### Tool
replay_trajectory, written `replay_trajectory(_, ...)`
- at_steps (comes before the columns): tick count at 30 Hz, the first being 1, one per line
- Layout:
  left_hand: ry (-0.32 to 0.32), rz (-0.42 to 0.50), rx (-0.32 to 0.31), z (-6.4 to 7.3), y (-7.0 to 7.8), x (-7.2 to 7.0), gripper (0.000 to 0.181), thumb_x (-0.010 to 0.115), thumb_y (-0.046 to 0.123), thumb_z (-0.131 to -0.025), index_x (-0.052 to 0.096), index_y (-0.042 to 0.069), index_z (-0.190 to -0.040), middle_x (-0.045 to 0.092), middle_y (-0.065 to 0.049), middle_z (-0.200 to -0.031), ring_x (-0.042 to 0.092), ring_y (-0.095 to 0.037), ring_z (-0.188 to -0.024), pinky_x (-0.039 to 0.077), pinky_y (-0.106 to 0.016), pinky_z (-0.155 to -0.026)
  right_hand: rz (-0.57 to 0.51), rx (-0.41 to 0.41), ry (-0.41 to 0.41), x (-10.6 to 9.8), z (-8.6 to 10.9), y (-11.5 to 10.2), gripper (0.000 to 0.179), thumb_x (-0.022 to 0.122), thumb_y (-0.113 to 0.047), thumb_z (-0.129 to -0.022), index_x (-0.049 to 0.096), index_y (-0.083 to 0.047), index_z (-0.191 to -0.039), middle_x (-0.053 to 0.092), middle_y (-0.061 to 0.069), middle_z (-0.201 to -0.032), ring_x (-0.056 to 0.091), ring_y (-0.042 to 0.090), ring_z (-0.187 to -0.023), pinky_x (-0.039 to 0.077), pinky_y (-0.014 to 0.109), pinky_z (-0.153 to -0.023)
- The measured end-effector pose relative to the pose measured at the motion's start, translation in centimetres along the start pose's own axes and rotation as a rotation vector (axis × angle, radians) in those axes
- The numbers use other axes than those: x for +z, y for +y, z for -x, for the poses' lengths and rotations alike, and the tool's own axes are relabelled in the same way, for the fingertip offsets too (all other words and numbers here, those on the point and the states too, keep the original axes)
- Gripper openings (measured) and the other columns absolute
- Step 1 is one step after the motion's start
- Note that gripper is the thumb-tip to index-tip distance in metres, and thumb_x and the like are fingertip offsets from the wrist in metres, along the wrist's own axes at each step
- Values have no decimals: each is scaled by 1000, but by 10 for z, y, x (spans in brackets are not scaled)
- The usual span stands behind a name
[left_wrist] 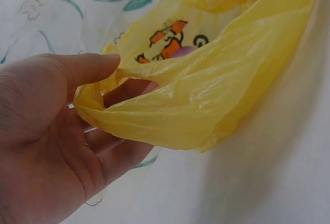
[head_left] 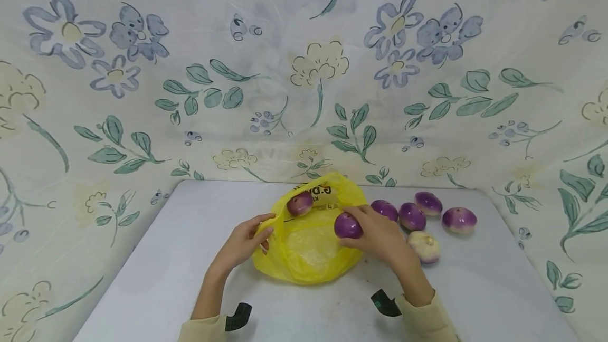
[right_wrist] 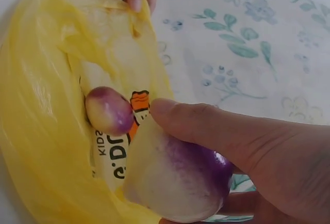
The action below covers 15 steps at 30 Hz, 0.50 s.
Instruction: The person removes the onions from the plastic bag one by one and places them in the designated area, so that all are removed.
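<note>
A yellow plastic bag [head_left: 309, 263] with printed lettering lies with its mouth spread open. My left hand [head_left: 241, 243] grips its left edge; in the left wrist view the thumb and fingers [left_wrist: 95, 69] pinch the handle part of the bag [left_wrist: 175, 118]. Inside, near the far side, sits one purple-and-white turnip [head_left: 300, 203], also seen in the right wrist view beside the print. Over the right part of the bag's mouth, my right hand [head_left: 382, 234] holds another turnip [right_wrist: 178, 180] between thumb and fingers.
Several more turnips lie right of the bag, among them a purple one [head_left: 459, 220] farthest right and a mostly white one [head_left: 424, 247] nearest me. All rest on a white table [head_left: 166, 257]. A flower-patterned cloth [head_left: 285, 88] rises behind the table's back edge.
</note>
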State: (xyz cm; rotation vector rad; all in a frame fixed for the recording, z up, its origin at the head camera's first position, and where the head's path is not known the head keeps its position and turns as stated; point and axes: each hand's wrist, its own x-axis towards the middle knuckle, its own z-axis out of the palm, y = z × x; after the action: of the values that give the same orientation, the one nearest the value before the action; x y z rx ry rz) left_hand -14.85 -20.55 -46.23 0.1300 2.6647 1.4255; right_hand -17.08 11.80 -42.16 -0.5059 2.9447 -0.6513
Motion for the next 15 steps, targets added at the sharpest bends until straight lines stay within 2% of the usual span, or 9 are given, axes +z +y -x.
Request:
replay_trajectory(6,-1,0,-3,-1,0,0,41,59,22,-99,54,14,-139,64,-7,-78,62,-18,-67,54,-23,-66,22,17,19,-7,8,8,74,77,-56,-77,50,-30,-142,55,11,-140,60,34,-119,46,65,-94)
replay_trajectory(15,-2,-4,-4,0,1,0,41,59,22,-99,54,15,-139,64,-7,-78,62,-18,-67,55,-24,-66,32,-15,34,-15,15,19,75,77,-52,-78,49,-27,-143,53,16,-141,60,37,-119,47,63,-95)
